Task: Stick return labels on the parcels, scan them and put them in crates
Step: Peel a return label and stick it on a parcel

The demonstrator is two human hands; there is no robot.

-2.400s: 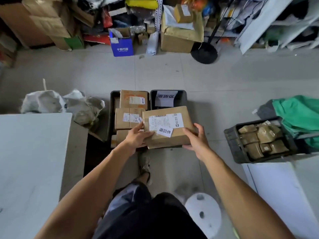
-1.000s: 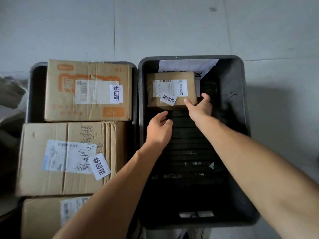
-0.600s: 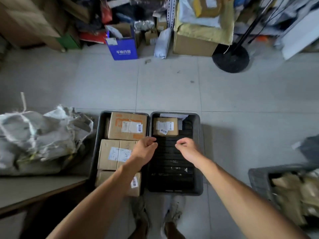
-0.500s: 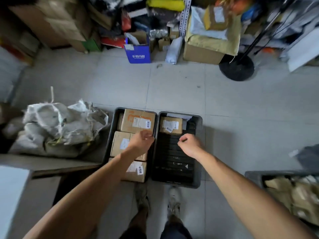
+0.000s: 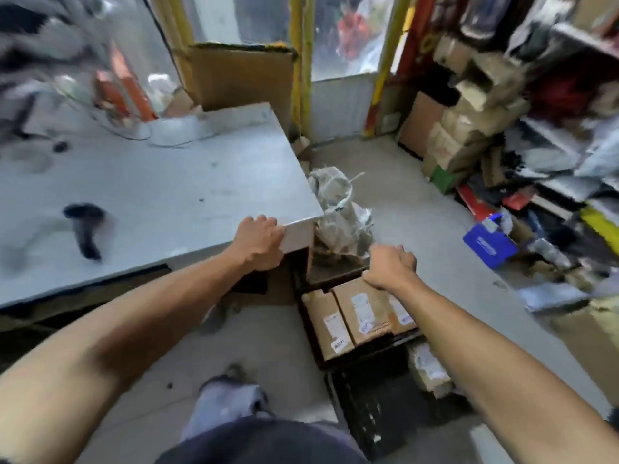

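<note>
Cluttered storeroom walls ring a grey tiled floor, with shelves of cardboard and bags blurred along the right. From my remote seat the biggest thing I see is the pale, smooth-topped table, a flat slab with a squared front corner; I take that corner as my landmark. On the tabletop, well left of the corner, lies a dark handheld scanner, blurred. Just right of the corner and behind it slumps a crumpled white woven sack tied with cord. Below and right of the corner sits a black plastic crate packed with three brown cardboard parcels, boxy, each bearing white labels. Nearer me than that crate lies a second black crate with a ribbed floor, and one labelled parcel sits at its right end, partly behind my right forearm.

My left hand is at the table corner itself, knuckles up, fingers curled over the front edge and gripping it. My right hand hangs right of the corner above the packed crate, back upward, fingers loosely curled and holding nothing.
</note>
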